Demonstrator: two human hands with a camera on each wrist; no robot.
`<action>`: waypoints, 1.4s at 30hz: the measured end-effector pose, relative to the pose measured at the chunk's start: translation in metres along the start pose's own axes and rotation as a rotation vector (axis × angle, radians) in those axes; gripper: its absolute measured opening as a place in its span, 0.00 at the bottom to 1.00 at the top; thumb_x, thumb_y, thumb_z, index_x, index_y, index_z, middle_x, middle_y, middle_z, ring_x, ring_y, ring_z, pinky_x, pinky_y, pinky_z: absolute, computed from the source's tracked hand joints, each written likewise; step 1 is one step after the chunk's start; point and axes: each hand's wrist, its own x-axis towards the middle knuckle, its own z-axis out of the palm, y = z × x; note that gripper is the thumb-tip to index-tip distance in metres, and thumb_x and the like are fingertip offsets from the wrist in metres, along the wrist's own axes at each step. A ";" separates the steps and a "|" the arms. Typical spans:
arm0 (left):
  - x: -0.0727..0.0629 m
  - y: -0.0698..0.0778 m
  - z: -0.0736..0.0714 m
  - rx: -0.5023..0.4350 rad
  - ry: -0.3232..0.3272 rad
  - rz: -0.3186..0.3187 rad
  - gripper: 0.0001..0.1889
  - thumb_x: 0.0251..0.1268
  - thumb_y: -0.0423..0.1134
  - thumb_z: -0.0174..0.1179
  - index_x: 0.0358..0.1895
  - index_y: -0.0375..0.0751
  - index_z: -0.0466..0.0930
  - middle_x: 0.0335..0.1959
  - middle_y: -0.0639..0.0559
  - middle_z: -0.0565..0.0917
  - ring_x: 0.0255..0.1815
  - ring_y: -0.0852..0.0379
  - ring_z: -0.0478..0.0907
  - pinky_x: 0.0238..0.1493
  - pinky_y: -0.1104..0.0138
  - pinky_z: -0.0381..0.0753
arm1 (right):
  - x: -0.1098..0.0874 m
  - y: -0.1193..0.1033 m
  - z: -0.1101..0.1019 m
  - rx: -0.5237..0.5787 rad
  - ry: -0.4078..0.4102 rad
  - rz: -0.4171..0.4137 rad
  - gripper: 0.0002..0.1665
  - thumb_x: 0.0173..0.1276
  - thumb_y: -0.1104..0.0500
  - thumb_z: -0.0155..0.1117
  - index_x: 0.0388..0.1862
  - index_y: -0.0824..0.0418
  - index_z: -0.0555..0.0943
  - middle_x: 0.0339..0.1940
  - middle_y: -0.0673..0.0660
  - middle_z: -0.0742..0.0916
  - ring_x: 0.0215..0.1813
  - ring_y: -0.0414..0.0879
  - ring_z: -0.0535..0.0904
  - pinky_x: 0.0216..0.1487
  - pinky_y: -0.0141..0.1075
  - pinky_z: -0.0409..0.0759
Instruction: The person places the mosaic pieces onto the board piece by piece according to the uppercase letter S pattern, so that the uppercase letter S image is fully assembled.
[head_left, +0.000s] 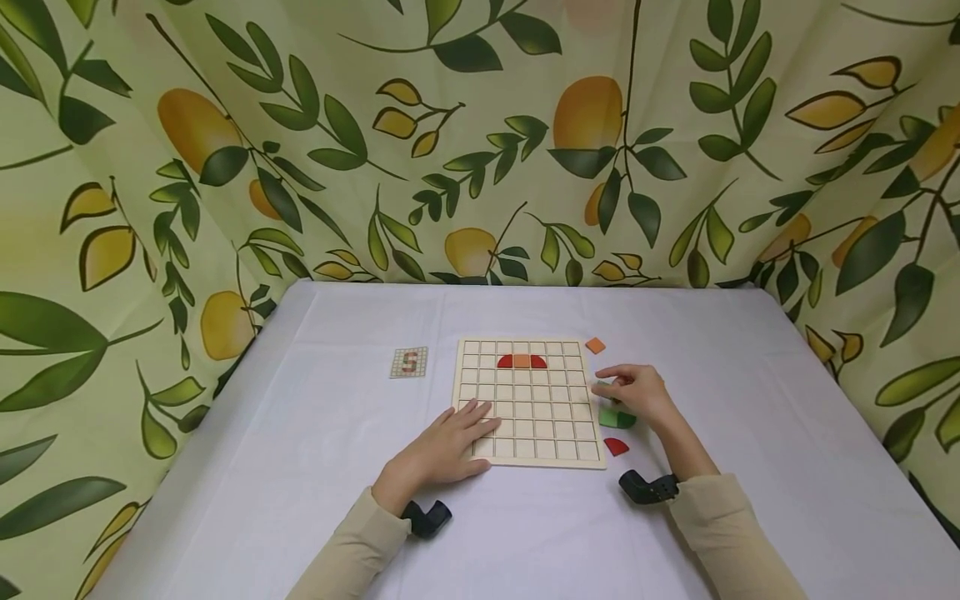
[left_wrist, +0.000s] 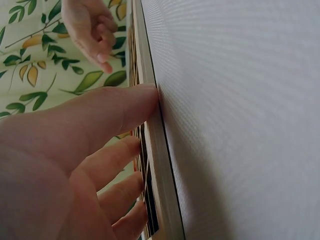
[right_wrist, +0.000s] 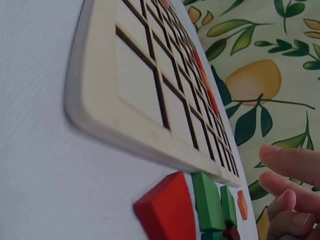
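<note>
A pale wooden grid board (head_left: 547, 454) lies flat on the table. In its second row from the back, an orange square (head_left: 522, 361) sits between two red quarter-round pieces. My left hand (head_left: 453, 442) rests on the board's near left corner, fingers spread over the grid and thumb at the front edge (left_wrist: 159, 165). Off the right edge, my right hand (head_left: 633, 393) hovers over loose green pieces (head_left: 611, 417), partly covering them. Its fingers (right_wrist: 290, 162) are loosely bent with nothing visible between them. A loose red quarter-round piece (right_wrist: 167, 207) lies nearer the front.
Left of the board lies a small card (head_left: 408, 362) with an S-like pattern on a grid. A loose orange square (head_left: 595, 345) is beside the far right corner. White cloth (head_left: 300, 417) covers the table, and a leaf-and-fruit curtain (head_left: 480, 167) hangs behind it.
</note>
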 end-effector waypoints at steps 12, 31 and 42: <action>-0.002 0.000 -0.001 -0.009 -0.002 0.000 0.32 0.66 0.49 0.56 0.72 0.48 0.63 0.78 0.48 0.58 0.81 0.46 0.51 0.78 0.46 0.54 | 0.001 0.012 -0.001 -0.019 0.031 0.033 0.27 0.59 0.58 0.71 0.55 0.70 0.80 0.20 0.48 0.70 0.29 0.41 0.66 0.25 0.29 0.65; -0.002 0.001 0.000 -0.012 -0.007 -0.005 0.32 0.66 0.49 0.57 0.72 0.49 0.63 0.78 0.48 0.58 0.81 0.46 0.50 0.78 0.46 0.54 | 0.003 0.021 0.000 -0.034 0.062 0.095 0.26 0.57 0.61 0.71 0.54 0.70 0.80 0.25 0.53 0.70 0.40 0.48 0.65 0.28 0.30 0.63; -0.002 0.002 -0.001 -0.004 -0.003 -0.002 0.32 0.66 0.48 0.57 0.72 0.48 0.63 0.78 0.48 0.58 0.81 0.46 0.51 0.78 0.45 0.54 | 0.004 0.021 0.000 -0.047 0.076 0.095 0.24 0.57 0.62 0.70 0.53 0.70 0.81 0.31 0.56 0.73 0.42 0.49 0.66 0.30 0.30 0.64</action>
